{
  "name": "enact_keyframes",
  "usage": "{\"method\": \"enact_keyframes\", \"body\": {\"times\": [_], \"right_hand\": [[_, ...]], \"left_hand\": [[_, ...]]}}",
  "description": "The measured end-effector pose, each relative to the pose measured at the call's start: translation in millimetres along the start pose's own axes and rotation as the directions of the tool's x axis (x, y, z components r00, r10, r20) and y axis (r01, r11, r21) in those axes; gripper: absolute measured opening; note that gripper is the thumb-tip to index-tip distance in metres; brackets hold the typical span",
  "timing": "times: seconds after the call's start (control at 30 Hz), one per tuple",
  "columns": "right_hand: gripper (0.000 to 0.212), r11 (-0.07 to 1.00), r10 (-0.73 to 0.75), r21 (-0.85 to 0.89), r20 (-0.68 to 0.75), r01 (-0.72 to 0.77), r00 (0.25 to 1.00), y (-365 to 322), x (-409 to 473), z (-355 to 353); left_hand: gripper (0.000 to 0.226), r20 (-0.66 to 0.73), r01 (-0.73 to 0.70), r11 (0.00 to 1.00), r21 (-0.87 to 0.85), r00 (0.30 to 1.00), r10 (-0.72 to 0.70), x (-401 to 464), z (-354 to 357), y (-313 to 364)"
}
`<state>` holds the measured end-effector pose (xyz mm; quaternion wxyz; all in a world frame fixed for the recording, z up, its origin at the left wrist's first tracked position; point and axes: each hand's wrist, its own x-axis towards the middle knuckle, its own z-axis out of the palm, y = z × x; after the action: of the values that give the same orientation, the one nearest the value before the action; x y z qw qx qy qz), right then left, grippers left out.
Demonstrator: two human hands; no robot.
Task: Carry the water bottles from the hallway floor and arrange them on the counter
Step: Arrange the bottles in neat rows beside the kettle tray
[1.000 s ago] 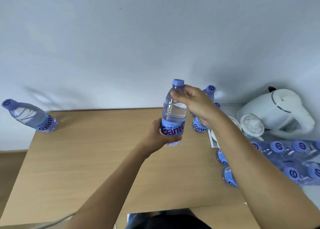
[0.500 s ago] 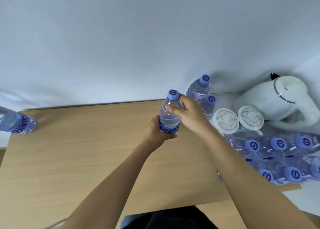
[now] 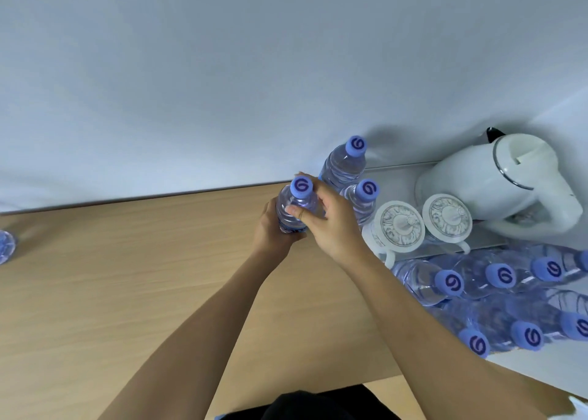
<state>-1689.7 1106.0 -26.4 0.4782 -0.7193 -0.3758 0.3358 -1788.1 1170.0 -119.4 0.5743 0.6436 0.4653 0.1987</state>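
Full water bottle (image 3: pixel 296 211) upright at the desk's (image 3: pixel 127 292) rear edge, fingers of left hand (image 3: pixel 273 228) and right hand (image 3: pixel 331 219) wrapped round it; judged moderately heavy, thin-walled, slippery, best held mid-body.

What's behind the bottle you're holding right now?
Behind the held bottle two more bottles stand against the wall. The right hand covers their lower parts, so their bases can't be seen.
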Motion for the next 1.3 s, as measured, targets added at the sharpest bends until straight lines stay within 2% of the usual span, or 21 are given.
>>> {"method": "enact_keyframes", "body": {"times": [0.2,0.27,0.37,0.57,0.67,0.8,1.0,1.13,1.23,1.3], "right_hand": [[0.046,0.995,-0.041,-0.092,-0.058,0.035,0.997,-5,13,4],[0.044,0.982,-0.092,-0.174,-0.087,0.076,0.992,-6,17,5],[0.045,0.968,-0.085,-0.244,-0.108,0.057,0.990,-8,24,5],[0.049,0.966,-0.046,-0.258,-0.173,0.000,0.984,-14,32,10],[0.041,0.967,-0.031,-0.253,-0.212,-0.025,0.977,-14,36,10],[0.037,0.966,-0.020,-0.256,-0.248,-0.046,0.969,-17,41,10],[0.039,0.967,-0.007,-0.246,-0.280,-0.064,0.960,-18,42,12],[0.046,0.973,0.008,-0.217,-0.282,-0.072,0.960,-21,39,12],[0.056,0.973,-0.050,-0.231,-0.302,-0.022,0.952,-26,33,13],[0.058,0.967,-0.115,-0.251,-0.332,0.030,0.936,-32,28,14]], "left_hand": [[0.072,-0.024,-0.046,0.997,0.065,0.999,0.048,14,4,4],[0.066,-0.039,-0.064,0.989,0.136,0.997,0.070,17,6,7],[0.057,-0.066,-0.086,0.963,0.255,0.992,0.106,24,9,10],[0.048,-0.051,-0.081,0.940,0.331,0.993,0.103,40,10,12],[0.042,-0.068,-0.054,0.936,0.349,0.994,0.083,46,13,12],[0.038,-0.097,-0.039,0.953,0.302,0.993,0.071,51,16,16],[0.043,-0.104,-0.024,0.960,0.280,0.993,0.055,53,16,16],[0.052,-0.027,-0.043,0.957,0.287,0.998,0.053,50,10,21],[0.070,0.001,-0.019,0.954,0.299,1.000,0.020,42,0,22],[0.075,-0.053,0.049,0.957,0.285,0.998,-0.036,34,-10,20]]}}
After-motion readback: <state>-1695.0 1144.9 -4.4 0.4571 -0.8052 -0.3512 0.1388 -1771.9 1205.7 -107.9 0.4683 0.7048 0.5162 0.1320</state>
